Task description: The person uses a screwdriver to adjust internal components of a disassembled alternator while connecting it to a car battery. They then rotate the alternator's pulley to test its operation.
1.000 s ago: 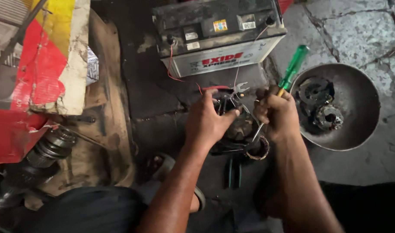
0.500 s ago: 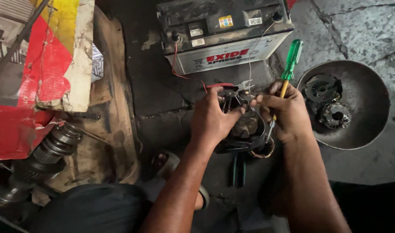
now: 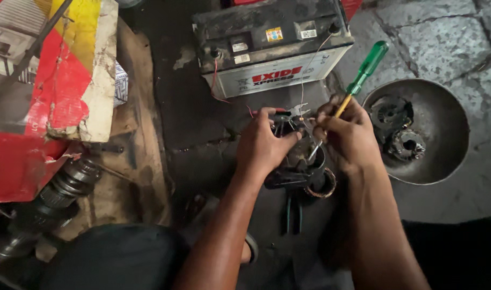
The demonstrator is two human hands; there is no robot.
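Here right hand grips screwdriver beside battery.

The left hand grips a dark round motor part on the floor; the right hand holds a green-handled screwdriver beside a car battery.

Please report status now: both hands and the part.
Left hand grips dark round motor part. Right hand holds green-handled screwdriver on it. Thin wires nearby.
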